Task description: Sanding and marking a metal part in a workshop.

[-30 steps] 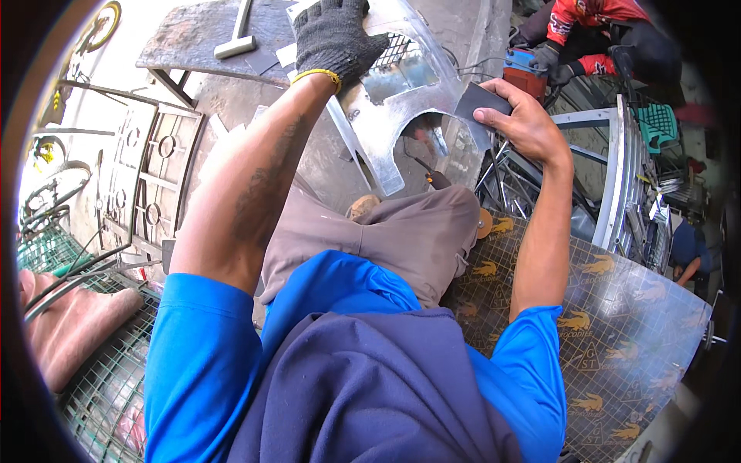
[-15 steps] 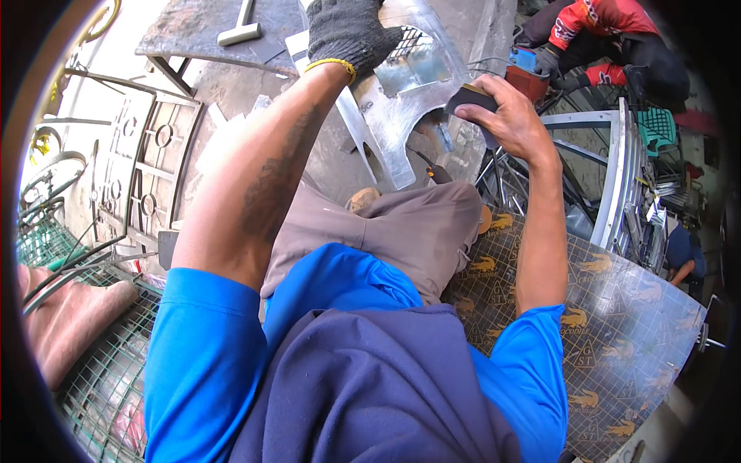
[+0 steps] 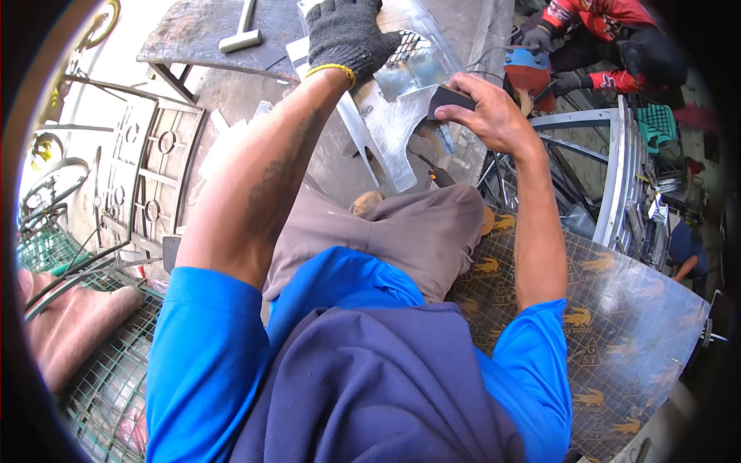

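Observation:
My left hand (image 3: 345, 38), in a dark grey knit glove with a yellow cuff, rests on a shiny metal panel (image 3: 397, 127). Its thumb stretches out to the right and the fingers point away, their tips near the top edge. The panel has curved cutouts and a mesh-like patch beside the glove. My bare right hand (image 3: 494, 116) grips a dark sanding block (image 3: 450, 102) between thumb and fingers, at the panel's right edge by the curved cutout. Whether the block touches the metal is hard to tell.
A tool with a dark handle (image 3: 441, 177) lies by my knee. A hammer (image 3: 241, 40) sits on the low table (image 3: 181, 31). At the right, a person in red (image 3: 610, 31) works with a red and blue machine (image 3: 529, 69) near metal frames (image 3: 614, 170). A patterned board (image 3: 617, 309) lies beside me.
My right hand has moved a little left with the sanding block. The left hand stays on the panel. The other person's red and blue machine has shifted and turned.

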A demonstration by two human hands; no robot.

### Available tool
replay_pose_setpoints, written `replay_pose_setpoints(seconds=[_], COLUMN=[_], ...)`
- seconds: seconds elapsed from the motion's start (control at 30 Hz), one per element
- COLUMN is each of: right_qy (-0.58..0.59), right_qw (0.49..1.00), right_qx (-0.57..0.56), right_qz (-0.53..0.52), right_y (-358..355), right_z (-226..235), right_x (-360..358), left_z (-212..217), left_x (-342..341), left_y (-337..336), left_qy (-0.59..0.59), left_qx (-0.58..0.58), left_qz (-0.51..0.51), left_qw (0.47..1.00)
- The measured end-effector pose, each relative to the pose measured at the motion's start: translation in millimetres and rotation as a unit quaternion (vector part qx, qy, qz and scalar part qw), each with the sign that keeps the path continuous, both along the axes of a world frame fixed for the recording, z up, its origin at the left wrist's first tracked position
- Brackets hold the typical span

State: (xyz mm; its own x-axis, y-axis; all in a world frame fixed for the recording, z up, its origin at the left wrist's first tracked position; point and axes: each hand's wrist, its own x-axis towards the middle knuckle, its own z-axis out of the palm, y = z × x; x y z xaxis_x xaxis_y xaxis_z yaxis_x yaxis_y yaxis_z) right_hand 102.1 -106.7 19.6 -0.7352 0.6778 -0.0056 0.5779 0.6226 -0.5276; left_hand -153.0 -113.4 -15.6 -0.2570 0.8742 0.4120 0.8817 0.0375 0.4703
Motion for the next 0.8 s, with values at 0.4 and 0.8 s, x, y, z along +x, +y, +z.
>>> replay_pose_setpoints(seconds=[0.4,0.8], right_qy=[-0.033,-0.076], right_qw=[0.999,0.993], right_qx=[0.009,-0.032], right_qz=[-0.020,-0.083], right_y=[4,-3], right_z=[7,19], right_x=[-3,12], left_z=[3,-13], left_x=[-1,-3], left_y=[-1,5], left_qy=[0.010,0.038], left_qx=[-0.029,0.014], left_qz=[-0.002,-0.003], left_qw=[1.000,0.999])
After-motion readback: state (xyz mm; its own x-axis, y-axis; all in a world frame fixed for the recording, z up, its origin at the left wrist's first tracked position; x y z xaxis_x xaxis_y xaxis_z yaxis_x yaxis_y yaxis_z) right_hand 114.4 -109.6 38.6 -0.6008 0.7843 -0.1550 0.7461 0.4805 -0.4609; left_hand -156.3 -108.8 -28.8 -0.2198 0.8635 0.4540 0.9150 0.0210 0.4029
